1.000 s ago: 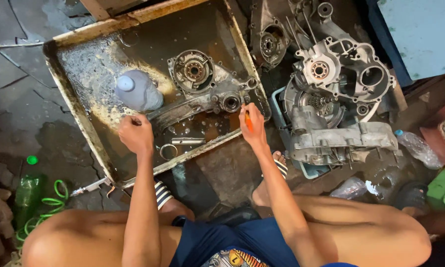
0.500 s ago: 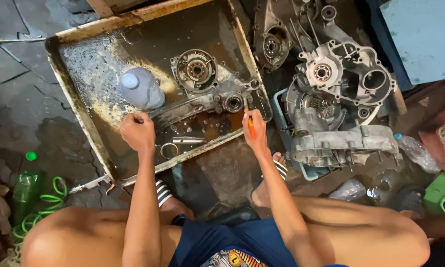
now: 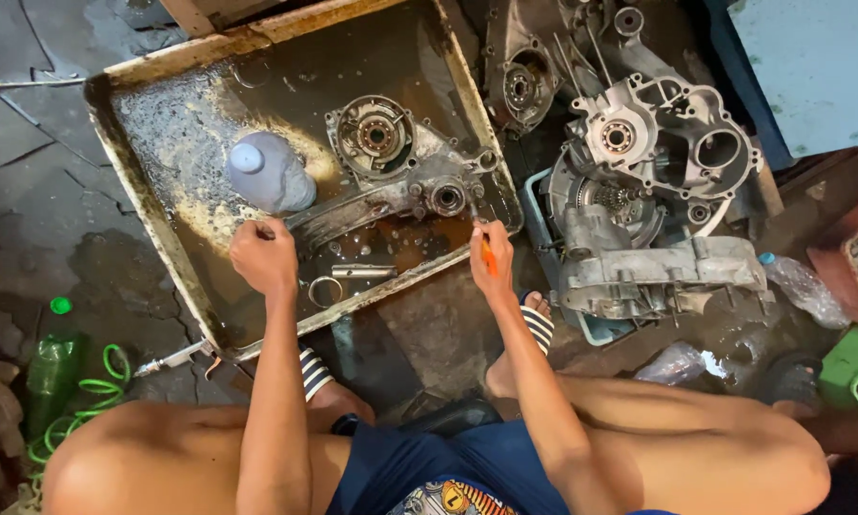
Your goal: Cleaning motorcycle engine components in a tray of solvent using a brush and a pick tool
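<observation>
A greasy engine crankcase half point(image 3: 391, 181) lies in a shallow, oil-filmed metal wash tray point(image 3: 153, 229) on the ground, its round bearing housing toward the far side and its long axis running slantwise, from the far middle of the tray down toward the near-left. It sits directly ahead of the squatting person, between the two hands and a little beyond them.

The left hand point(image 3: 262, 256) is closed in a loose fist at the casing's near-left end, touching or just beside it; what it grips, if anything, cannot be told. The right hand point(image 3: 491, 250) is curled around an orange-handled tool point(image 3: 487, 256), its tip pointing toward the casing's right end near the tray's rim. Both hands are about equally close, one at each end of the part.

A pale plastic bottle point(image 3: 267, 174) stands in the tray just left of the casing, and a metal ring point(image 3: 326, 290) and a short pin point(image 3: 362, 271) lie in the oil near the front rim. Well to the right, outside the tray, more aluminium engine cases point(image 3: 658, 191) are piled. A green bottle point(image 3: 52, 358) stands far left.
</observation>
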